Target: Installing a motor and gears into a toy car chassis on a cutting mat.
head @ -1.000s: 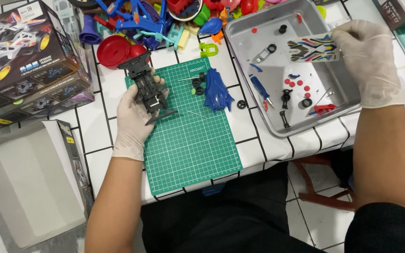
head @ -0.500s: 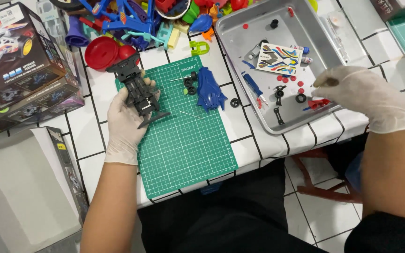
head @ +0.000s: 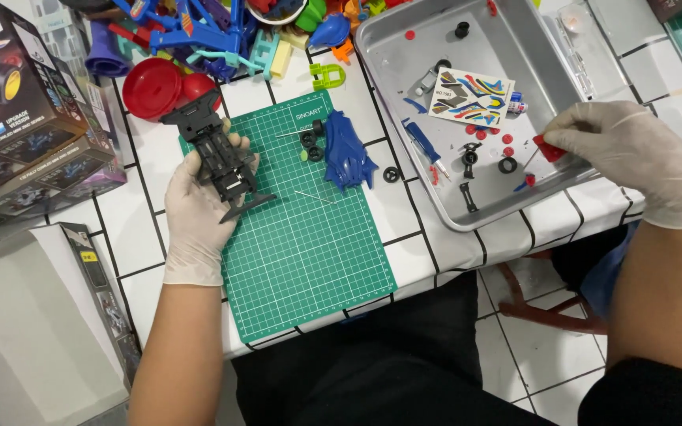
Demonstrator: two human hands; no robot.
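Note:
My left hand (head: 199,213), in a white glove, holds a black toy car chassis (head: 216,154) over the left edge of a green cutting mat (head: 309,244). My right hand (head: 633,154), also gloved, pinches a small red part (head: 548,147) at the right side of a metal tray (head: 404,63). In the tray lie a colourful sticker sheet (head: 470,96), small red pieces, black wheels and a blue-handled tool (head: 424,143). A blue car body shell (head: 347,150) rests on the mat, with small black wheels (head: 310,145) beside it.
A pile of coloured plastic parts (head: 222,31) and a red round part (head: 151,87) lie at the back. A printed kit box (head: 17,118) stands at the left, an open white box (head: 17,331) below it. The tiled table's front edge runs under the mat.
My right hand left the sticker sheet in the tray, moved down to the tray's right side and took the small red part. My left hand kept the chassis.

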